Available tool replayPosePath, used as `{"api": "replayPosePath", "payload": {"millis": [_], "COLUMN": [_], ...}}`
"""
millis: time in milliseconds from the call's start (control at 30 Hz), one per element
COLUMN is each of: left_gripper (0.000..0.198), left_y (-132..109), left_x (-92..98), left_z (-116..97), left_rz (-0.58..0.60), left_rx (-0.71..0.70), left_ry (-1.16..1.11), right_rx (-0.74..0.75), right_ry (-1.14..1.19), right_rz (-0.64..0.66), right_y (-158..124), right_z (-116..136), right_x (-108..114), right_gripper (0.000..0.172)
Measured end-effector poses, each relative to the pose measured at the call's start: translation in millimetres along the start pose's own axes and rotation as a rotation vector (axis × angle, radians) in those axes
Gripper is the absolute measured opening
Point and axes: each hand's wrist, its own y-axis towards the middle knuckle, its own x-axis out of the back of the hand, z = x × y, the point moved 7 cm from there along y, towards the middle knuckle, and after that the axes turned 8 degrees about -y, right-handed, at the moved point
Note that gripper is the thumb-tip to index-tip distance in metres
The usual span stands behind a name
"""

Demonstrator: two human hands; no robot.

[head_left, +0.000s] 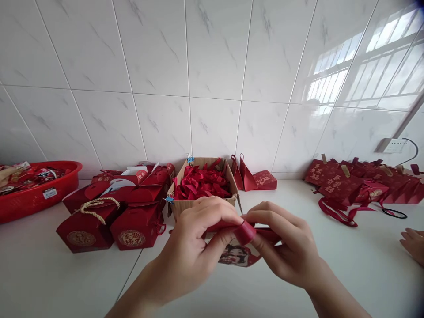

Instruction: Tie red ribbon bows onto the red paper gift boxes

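Observation:
Both my hands meet low in the centre of the head view over a small gift box [236, 255] printed with a cartoon figure. A loop of dark red ribbon [245, 232] stands up between my fingertips. My left hand [202, 238] pinches the ribbon from one side, thumb and forefinger together. From the other side my right hand [285, 243] pinches it too, its fingers curled. Most of the box is hidden behind my hands. Just beyond them a cardboard carton [175, 205] holds many loose red ribbons [202, 181].
Assembled red gift boxes [134, 225] stand at left, beside a red plastic basin [62, 194] of wrapped sweets. Pointed red boxes [243, 172] are by the wall. More red boxes [341, 181], a ribbon [341, 216] and another person's hand [414, 243] are at right.

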Motion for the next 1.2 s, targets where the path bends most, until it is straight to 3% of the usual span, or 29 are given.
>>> {"api": "replayPosePath", "payload": {"millis": [100, 233, 633, 900, 1067, 1200], "left_gripper": [0.014, 0.012, 0.018, 0.021, 0.016, 0.012], "left_y": [-2, -5, -6, -6, -8, -9], "left_x": [-2.5, 0.0, 2.0, 2.6, 6.6, 11.2], "left_z": [5, 11, 24, 27, 29, 32], "left_rz": [0.012, -0.068, -0.205, -0.209, -0.174, -0.107], "left_rx": [0.08, 0.174, 0.223, 0.252, 0.336, 0.428], "left_ry": [-0.006, -0.038, -0.061, -0.102, -0.096, -0.052], "right_rx": [-0.072, -0.117, -0.211, -0.269, -0.273, -0.264], "right_ry": [0.018, 0.041, 0.069, 0.106, 0.117, 0.119], "right_rz": [0.06, 0.089, 0.109, 0.09, 0.015, 0.05], "right_y": [-1, -3, 0, -1, -1, -1], "right_z": [-6, -10, -20, -22, -21, -21], "right_x": [-5, -9, -13, -15, -13, -16], "right_gripper": [0.01, 0.004, 0.009, 0.011, 0.01, 0.011]}}
